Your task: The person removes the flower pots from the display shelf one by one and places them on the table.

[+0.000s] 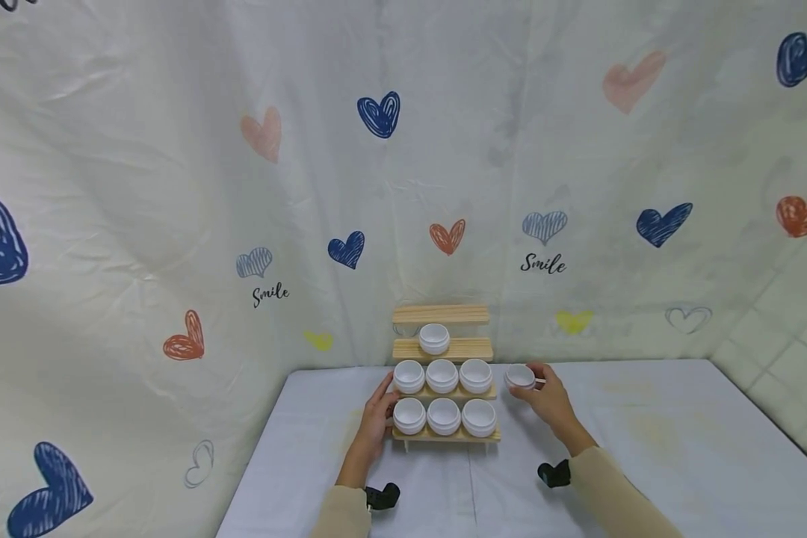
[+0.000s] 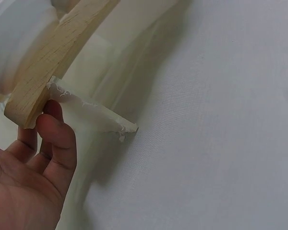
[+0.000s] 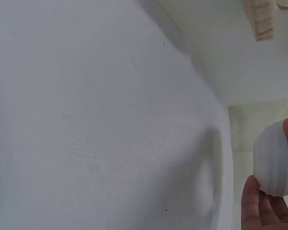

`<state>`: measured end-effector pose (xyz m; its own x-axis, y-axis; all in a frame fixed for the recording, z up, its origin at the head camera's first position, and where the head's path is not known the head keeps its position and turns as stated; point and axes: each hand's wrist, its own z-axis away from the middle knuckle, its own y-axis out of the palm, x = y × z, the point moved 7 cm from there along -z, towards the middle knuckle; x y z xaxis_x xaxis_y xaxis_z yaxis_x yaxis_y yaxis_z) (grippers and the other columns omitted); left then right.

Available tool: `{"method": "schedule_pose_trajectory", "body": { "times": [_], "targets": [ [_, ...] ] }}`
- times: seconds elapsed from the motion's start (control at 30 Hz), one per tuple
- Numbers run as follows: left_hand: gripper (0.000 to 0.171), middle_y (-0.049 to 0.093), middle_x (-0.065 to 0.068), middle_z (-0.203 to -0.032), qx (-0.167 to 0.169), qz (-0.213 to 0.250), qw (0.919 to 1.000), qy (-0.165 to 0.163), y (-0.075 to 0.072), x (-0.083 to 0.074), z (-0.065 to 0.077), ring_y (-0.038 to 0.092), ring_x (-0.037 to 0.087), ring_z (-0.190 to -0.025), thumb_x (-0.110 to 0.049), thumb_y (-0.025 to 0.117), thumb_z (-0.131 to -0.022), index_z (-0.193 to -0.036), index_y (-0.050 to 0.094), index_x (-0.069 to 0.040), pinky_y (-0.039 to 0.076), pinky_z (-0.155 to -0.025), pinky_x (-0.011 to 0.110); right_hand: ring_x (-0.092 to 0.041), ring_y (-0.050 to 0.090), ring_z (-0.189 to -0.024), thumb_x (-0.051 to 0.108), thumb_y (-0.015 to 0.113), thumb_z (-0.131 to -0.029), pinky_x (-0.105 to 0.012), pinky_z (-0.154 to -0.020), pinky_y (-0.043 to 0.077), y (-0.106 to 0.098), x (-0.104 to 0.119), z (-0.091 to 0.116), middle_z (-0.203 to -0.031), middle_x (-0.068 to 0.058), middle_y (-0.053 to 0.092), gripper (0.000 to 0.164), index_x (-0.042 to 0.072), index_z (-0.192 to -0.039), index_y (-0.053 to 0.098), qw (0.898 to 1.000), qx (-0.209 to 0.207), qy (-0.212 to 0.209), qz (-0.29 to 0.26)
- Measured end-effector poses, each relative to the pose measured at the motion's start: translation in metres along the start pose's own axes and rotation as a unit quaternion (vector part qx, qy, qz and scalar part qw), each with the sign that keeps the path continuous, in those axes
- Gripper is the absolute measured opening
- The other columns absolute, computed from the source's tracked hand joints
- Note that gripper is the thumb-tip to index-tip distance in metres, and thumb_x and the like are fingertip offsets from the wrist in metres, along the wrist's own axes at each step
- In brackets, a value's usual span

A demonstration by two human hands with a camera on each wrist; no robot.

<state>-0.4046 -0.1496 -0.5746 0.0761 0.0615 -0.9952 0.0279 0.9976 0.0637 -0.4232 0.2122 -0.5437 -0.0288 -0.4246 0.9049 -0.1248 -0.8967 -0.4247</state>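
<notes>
1. My right hand (image 1: 554, 400) pinches a white cup (image 1: 520, 376) between thumb and fingers, just to the right of a wooden stand (image 1: 440, 314), with a gap between cup and stand
2. The cup's mouth points up; it is round and squat, wider across the rim than it is tall, and its central axis stands roughly upright
3. My left hand (image 1: 374, 418) grips the stand's left side, its fingers bent at the end of a shelf board
4. The stand rises in four steps away from me, and each board's long axis runs left to right
5. Matching cups sit on it, mouths up: three front cups (image 1: 443, 416), three second-row cups (image 1: 441, 376), and a single cup (image 1: 434, 338) near the middle of the third step
6. Beneath is a white table (image 1: 659, 448); behind, a backdrop (image 1: 444, 179) printed with hearts
</notes>
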Motion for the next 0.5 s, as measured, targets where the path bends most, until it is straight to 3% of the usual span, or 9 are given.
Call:
{"method": "schedule_pose_trajectory", "body": {
  "times": [0.13,0.5],
  "targets": [
    [0.062,0.067,0.000,-0.114,-0.003,0.001,1.0000,-0.003,0.000,0.002,0.000,0.061,0.011,-0.091,-0.030,0.056,-0.098,-0.158,0.040,-0.030,0.050,-0.067,0.027,-0.043,0.049,-0.130,0.018,0.079,-0.088,-0.048,-0.100,0.044,0.003,-0.006,-0.004,-0.142,-0.026,0.047,0.072,-0.002,-0.144,0.040,1.000,0.002,0.002,0.006],
    [0.063,0.066,0.003,-0.121,-0.005,0.004,1.0000,-0.007,0.000,0.000,0.000,0.061,0.012,-0.096,-0.032,0.056,-0.098,-0.159,0.039,-0.031,0.051,-0.068,0.028,-0.044,0.050,-0.128,0.016,0.079,-0.088,-0.051,-0.101,0.045,0.005,-0.011,-0.016,-0.144,-0.028,0.046,0.070,-0.003,-0.143,0.041,1.000,0.009,-0.005,0.020]
  ]
}}
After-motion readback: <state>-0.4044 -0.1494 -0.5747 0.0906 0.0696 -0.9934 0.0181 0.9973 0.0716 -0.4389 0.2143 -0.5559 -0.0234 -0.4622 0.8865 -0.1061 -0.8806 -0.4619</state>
